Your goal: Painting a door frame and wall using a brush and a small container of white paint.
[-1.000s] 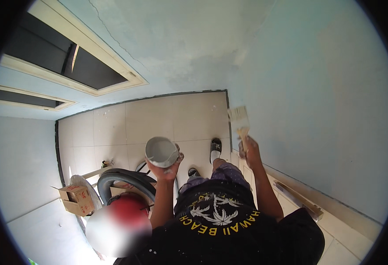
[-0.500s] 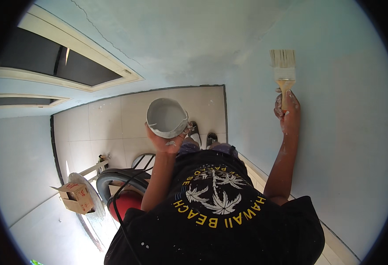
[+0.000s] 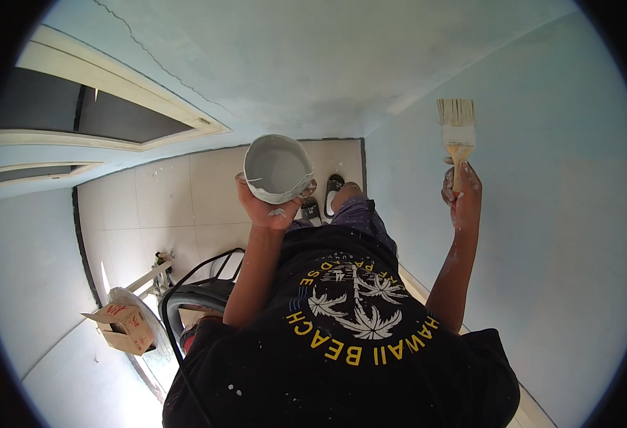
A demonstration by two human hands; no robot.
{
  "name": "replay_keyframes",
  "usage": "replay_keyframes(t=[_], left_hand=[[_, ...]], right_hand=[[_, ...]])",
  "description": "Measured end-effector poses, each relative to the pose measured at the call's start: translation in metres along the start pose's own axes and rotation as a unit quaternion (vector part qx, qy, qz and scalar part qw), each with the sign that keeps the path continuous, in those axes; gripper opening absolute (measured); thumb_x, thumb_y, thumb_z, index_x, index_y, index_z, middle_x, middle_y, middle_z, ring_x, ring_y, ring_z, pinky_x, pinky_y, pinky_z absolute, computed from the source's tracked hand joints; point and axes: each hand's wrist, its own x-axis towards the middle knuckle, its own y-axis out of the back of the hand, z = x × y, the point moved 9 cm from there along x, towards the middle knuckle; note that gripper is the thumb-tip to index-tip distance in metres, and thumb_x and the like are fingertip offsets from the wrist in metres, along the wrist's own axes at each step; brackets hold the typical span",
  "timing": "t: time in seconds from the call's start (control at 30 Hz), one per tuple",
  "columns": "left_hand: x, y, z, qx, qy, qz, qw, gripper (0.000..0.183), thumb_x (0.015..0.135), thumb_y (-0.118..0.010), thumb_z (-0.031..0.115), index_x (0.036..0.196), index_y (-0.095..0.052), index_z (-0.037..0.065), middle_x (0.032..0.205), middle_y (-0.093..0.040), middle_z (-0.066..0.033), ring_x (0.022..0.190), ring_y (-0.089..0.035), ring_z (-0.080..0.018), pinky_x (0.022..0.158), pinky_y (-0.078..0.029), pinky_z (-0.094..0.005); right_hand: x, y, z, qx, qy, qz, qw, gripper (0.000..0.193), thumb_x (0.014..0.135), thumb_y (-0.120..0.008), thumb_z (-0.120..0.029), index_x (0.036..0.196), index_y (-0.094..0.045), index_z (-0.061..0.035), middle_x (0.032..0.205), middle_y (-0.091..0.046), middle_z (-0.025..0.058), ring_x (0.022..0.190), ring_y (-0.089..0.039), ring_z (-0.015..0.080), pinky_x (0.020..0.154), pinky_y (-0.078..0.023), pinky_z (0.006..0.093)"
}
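Note:
My left hand (image 3: 272, 211) is wrapped round the underside of a round paint pot (image 3: 279, 168), whose inside and rim are coated pale grey. The pot is held up in front of my body, its opening facing up. On the right, my right hand (image 3: 463, 191) is closed on the wooden handle of a flat paintbrush (image 3: 459, 135). The brush points away from me, its bristles whitish and clumped at the tips, in front of the pale blue wall (image 3: 527, 171). White paint smears mark both hands.
A window with cream frames (image 3: 124, 135) is at the left. A long crack (image 3: 153, 57) runs down the far wall. An open cardboard box (image 3: 124, 329) sits at the lower left, near a black cable (image 3: 174, 335) and a dark curved hose (image 3: 178, 307). Tiled floor (image 3: 163, 192) lies below.
My feet have stepped and my body has turned a little. The pot has shifted slightly right and farther up in view. The brush has come slightly lower. Both stay held.

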Motion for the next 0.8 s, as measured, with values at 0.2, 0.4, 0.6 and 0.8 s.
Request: replay_keyframes(t=[0.2,0.4,0.6,0.8], left_hand=[[0.029,0.004,0.011,0.043,0.01,0.0,0.999,0.071,0.087,-0.046,0.061,0.132,-0.049,0.007,0.121,-0.052,-0.0231,0.108,-0.049,-0.0371,0.079,-0.048,-0.0492],[0.046,0.003,0.013,0.043,0.014,0.02,0.999,0.071,0.086,-0.046,0.062,0.132,-0.049,0.007,0.12,-0.052,-0.0232,0.106,-0.05,-0.0369,0.079,-0.047,-0.0496],[0.039,0.007,0.01,0.019,0.007,0.04,0.999,0.068,0.089,-0.044,0.061,0.131,-0.05,0.008,0.122,-0.054,-0.0229,0.109,-0.052,-0.0394,0.08,-0.048,-0.0515],[0.009,0.042,0.019,0.147,-0.032,0.07,0.986,0.07,0.089,-0.043,0.062,0.132,-0.05,0.008,0.122,-0.054,-0.0231,0.108,-0.054,-0.0408,0.082,-0.049,-0.0548]], right_hand=[[0.015,0.005,0.01,0.007,-0.016,0.017,1.0,0.035,0.103,-0.044,-0.027,0.115,-0.058,0.0035,0.066,-0.047,-0.002,0.045,-0.035,0.003,0.04,-0.028,0.019],[0.016,0.005,0.018,0.001,-0.038,0.037,0.999,0.036,0.103,-0.044,-0.027,0.115,-0.058,0.004,0.065,-0.047,-0.0024,0.044,-0.035,0.0024,0.04,-0.028,0.0188],[0.017,0.003,0.024,-0.008,-0.041,0.015,0.999,0.036,0.103,-0.044,-0.027,0.115,-0.057,0.0039,0.065,-0.047,-0.0026,0.045,-0.035,0.0026,0.04,-0.028,0.0188],[0.01,-0.009,0.016,-0.027,-0.064,0.006,0.998,0.035,0.103,-0.044,-0.028,0.113,-0.058,0.0029,0.064,-0.045,-0.0029,0.045,-0.034,0.0032,0.041,-0.026,0.0195]])
